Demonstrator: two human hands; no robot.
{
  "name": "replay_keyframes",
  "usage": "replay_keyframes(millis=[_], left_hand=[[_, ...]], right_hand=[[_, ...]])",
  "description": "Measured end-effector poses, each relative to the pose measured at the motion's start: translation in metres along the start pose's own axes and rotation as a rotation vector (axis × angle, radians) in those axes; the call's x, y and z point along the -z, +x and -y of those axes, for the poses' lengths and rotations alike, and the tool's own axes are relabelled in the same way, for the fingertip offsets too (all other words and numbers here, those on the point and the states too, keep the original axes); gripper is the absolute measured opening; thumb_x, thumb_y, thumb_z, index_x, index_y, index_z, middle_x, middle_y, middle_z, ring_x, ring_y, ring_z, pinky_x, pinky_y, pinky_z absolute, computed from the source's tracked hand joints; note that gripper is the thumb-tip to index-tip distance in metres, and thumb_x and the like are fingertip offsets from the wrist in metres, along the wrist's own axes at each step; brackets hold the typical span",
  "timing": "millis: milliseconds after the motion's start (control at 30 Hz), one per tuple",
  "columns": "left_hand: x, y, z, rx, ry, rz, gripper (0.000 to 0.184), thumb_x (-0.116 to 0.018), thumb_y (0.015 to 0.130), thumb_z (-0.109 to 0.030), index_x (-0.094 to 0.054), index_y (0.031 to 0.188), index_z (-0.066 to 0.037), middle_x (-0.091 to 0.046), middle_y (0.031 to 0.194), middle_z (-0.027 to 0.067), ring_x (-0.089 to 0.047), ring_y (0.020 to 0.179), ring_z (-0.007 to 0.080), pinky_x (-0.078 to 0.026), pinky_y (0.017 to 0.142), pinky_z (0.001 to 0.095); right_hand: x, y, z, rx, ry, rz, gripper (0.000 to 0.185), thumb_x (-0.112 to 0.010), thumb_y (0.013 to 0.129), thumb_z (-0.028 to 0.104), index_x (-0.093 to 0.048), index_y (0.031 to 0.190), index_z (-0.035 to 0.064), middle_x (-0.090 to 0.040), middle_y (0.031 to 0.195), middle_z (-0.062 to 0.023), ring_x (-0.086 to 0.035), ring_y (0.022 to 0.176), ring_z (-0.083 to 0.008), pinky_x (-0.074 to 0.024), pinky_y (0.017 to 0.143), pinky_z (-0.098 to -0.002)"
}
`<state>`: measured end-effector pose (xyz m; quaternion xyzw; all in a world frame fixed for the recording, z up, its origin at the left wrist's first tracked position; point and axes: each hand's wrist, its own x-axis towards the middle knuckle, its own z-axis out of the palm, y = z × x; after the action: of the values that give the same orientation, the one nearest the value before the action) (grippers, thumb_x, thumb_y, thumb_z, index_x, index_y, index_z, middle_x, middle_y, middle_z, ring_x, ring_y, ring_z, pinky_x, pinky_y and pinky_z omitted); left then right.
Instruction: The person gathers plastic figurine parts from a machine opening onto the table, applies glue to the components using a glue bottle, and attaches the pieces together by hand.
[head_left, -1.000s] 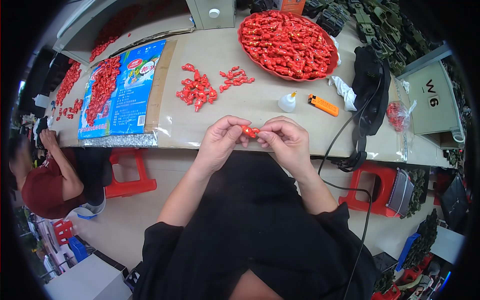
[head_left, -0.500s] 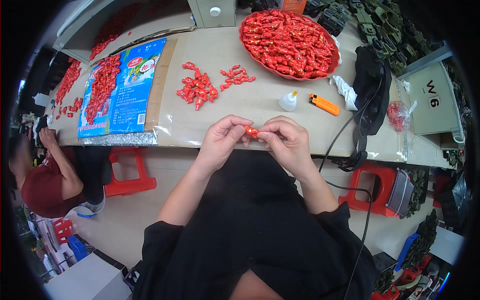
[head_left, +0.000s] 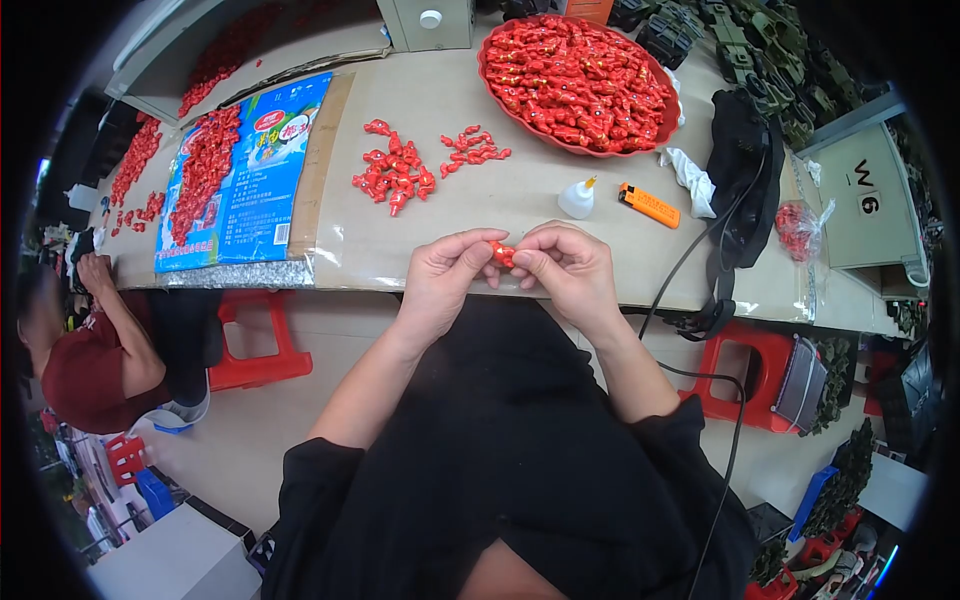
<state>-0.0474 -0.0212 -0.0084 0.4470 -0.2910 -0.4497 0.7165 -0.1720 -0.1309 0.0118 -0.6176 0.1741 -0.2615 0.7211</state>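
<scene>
A small shiny red figurine (head_left: 503, 255) with gold marks is pinched between both hands above the table's front edge. My left hand (head_left: 447, 275) is closed on its left side, thumb against forefinger. From the right, my right hand (head_left: 568, 272) grips the same piece with thumb and fingers; the fingertips hide part of it. Beyond my hands lie a loose cluster of red figurines (head_left: 395, 172) and a smaller group (head_left: 474, 150) beside it. A white squeeze bottle (head_left: 577, 199) with a yellowish tip stands right of centre, next to an orange box cutter or lighter-like object (head_left: 649, 205).
A red scalloped bowl (head_left: 560, 147) heaped with red figurines stands at the back. Left, more pieces cover a blue printed cardboard sheet (head_left: 255, 205). Right lie crumpled tissue (head_left: 690, 182), a black bag (head_left: 738, 180) and a cable (head_left: 690, 250). A co-worker (head_left: 105, 370) sits far left.
The figurine has turned slightly between my fingers, and my right hand has shifted a little up and left. My left hand stays nearly in place.
</scene>
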Motion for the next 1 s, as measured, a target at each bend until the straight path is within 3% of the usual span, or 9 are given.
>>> replay_keyframes(millis=[300,1000], left_hand=[[-0.004,-0.001,-0.009,0.060,0.069,0.082,0.033,-0.049,0.088,-0.011,-0.047,0.118,0.002,-0.056,0.090,0.0030,-0.047,0.074,0.0069,-0.042,0.069,0.0207],[-0.007,0.001,-0.014,0.104,0.154,0.076,0.031,-0.048,0.088,-0.010,-0.048,0.117,0.003,-0.052,0.083,0.0010,-0.044,0.072,0.0069,-0.039,0.066,0.0199]], right_hand=[[0.001,0.003,-0.005,-0.098,0.158,-0.023,0.008,-0.056,0.081,0.001,-0.057,0.088,-0.0041,-0.058,0.081,-0.0081,-0.059,0.068,-0.0118,-0.0511,0.057,-0.0222],[0.000,0.003,-0.010,0.006,0.113,-0.042,0.006,-0.060,0.079,0.001,-0.060,0.083,-0.0038,-0.056,0.081,-0.0063,-0.057,0.069,-0.0106,-0.0496,0.062,-0.0212]])
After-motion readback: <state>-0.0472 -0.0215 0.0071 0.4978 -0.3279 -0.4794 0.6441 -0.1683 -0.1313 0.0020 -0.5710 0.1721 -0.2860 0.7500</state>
